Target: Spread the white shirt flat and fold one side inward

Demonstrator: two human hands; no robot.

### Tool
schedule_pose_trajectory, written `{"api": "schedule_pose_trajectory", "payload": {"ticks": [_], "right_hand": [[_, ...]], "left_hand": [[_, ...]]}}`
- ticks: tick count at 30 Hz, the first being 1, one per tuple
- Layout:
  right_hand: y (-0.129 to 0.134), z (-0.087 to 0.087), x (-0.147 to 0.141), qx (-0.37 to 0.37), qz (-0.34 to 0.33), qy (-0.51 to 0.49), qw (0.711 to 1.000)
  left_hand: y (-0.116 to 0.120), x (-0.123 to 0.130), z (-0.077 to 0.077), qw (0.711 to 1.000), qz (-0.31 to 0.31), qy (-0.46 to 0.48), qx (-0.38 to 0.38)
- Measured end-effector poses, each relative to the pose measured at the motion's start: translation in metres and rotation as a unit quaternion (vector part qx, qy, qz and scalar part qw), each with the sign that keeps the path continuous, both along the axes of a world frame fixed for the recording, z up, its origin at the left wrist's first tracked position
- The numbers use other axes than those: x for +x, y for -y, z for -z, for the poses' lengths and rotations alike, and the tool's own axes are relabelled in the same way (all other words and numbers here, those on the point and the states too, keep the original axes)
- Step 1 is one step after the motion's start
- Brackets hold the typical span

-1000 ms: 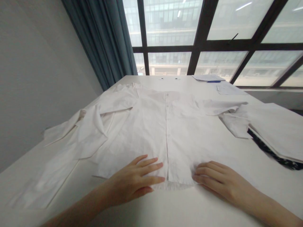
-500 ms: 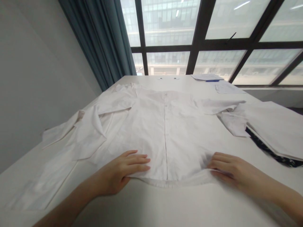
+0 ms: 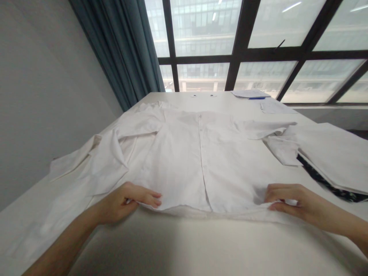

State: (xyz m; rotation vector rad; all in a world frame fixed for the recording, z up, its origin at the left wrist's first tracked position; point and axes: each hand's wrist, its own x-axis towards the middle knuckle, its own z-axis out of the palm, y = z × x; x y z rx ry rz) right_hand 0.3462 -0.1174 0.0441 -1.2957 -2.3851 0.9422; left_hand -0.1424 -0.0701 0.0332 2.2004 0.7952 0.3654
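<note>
Head view, near to far. Item: table (image 3: 178,249), white, its bare near strip lying before the person. Item: left hand (image 3: 120,203), fingers close together over the shirt's hem, cloth caught between them and the thumb. Item: right hand (image 3: 293,199), fingers bunched, pinching the hem between fingertips and thumb. Item: shirt (image 3: 178,161), white, short-sleeved, spread front side up on the table between and beyond the hands, collar end away from the person; button placket (image 3: 201,153) down the middle, parted slightly near the hem.

Handling, as I judge it from where I stand: light, limp, thin, quick to crease, not fragile; best held by the hem near both side seams, front and back layers together.

Beyond, to the left: more white fabric (image 3: 106,165), loosely folded. To the right: white folded cloth (image 3: 336,157) over a black patterned piece (image 3: 330,186). Farther: papers (image 3: 250,93), a blue pen (image 3: 257,98), dark-framed window (image 3: 204,38), blue curtain (image 3: 123,50).

Obscured: the left thumb's tip; the shirt's back layer, mostly; its left sleeve's boundary, white merging into white. The right-hand cloth is cut off by the picture's edge; writing on the papers is illegible.
</note>
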Motion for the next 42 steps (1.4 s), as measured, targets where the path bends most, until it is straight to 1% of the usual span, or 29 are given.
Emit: {"api": "schedule_pose_trajectory", "payload": {"ticks": [3, 6, 9, 11, 13, 15, 16, 18, 20, 22, 25, 27, 29, 30, 32, 34, 36, 39, 40, 42], "right_hand": [[0.000, -0.001, -0.001, -0.045, -0.026, 0.009, 0.999], [0.002, -0.002, -0.004, -0.087, -0.053, 0.015, 0.995], [0.004, -0.002, -0.005, -0.083, -0.029, 0.019, 0.996], [0.003, -0.001, -0.003, -0.043, 0.024, 0.031, 0.998], [-0.001, 0.004, 0.003, 0.039, 0.099, 0.054, 0.993], [-0.007, 0.012, 0.010, 0.127, 0.171, 0.092, 0.973], [-0.010, 0.017, 0.014, 0.159, 0.201, 0.113, 0.960], [-0.016, 0.028, 0.022, 0.194, 0.239, 0.149, 0.940], [-0.020, 0.038, 0.028, 0.215, 0.255, 0.167, 0.928], [-0.021, 0.043, 0.030, 0.221, 0.265, 0.164, 0.924], [-0.019, 0.043, 0.027, 0.179, 0.283, 0.134, 0.933], [-0.018, 0.039, 0.024, 0.158, 0.292, 0.108, 0.937], [-0.017, 0.036, 0.023, 0.142, 0.302, 0.078, 0.939], [-0.017, 0.035, 0.024, 0.129, 0.309, 0.061, 0.940], [-0.018, 0.032, 0.027, 0.106, 0.325, 0.033, 0.939], [-0.020, 0.028, 0.029, 0.095, 0.336, 0.018, 0.937], [-0.021, 0.023, 0.028, 0.097, 0.335, 0.005, 0.937], [-0.021, 0.016, 0.024, 0.080, 0.339, -0.032, 0.937], [-0.020, 0.015, 0.023, 0.064, 0.344, -0.046, 0.936], [-0.019, 0.015, 0.020, 0.034, 0.350, -0.064, 0.934]], "left_hand": [[0.005, 0.002, -0.009, 0.999, 0.036, -0.006, -0.032], [0.010, 0.004, -0.023, 0.998, 0.049, -0.025, -0.040], [0.013, 0.004, -0.032, 0.996, 0.063, -0.044, -0.050], [0.012, 0.003, -0.030, 0.996, 0.062, -0.041, -0.058], [0.011, 0.003, -0.022, 0.998, 0.038, -0.024, -0.048], [0.011, 0.009, -0.012, 1.000, 0.012, -0.005, 0.000], [0.013, 0.014, -0.008, 0.999, 0.005, -0.004, 0.034], [0.019, 0.027, -0.001, 0.994, 0.010, -0.026, 0.105], [0.026, 0.043, 0.001, 0.984, 0.041, -0.067, 0.158], [0.033, 0.056, 0.001, 0.976, 0.082, -0.089, 0.183], [0.036, 0.062, 0.000, 0.973, 0.124, -0.088, 0.171], [0.034, 0.058, 0.001, 0.979, 0.126, -0.080, 0.141], [0.029, 0.050, 0.005, 0.986, 0.100, -0.062, 0.122], [0.025, 0.046, 0.007, 0.988, 0.075, -0.053, 0.125], [0.017, 0.037, 0.014, 0.985, 0.006, -0.053, 0.163], [0.006, 0.028, 0.020, 0.969, -0.073, -0.081, 0.220], [-0.004, 0.018, 0.026, 0.945, -0.153, -0.117, 0.263], [-0.016, 0.002, 0.031, 0.912, -0.260, -0.155, 0.277], [-0.018, -0.002, 0.031, 0.903, -0.287, -0.164, 0.274], [-0.020, -0.008, 0.031, 0.891, -0.323, -0.182, 0.262]]}}
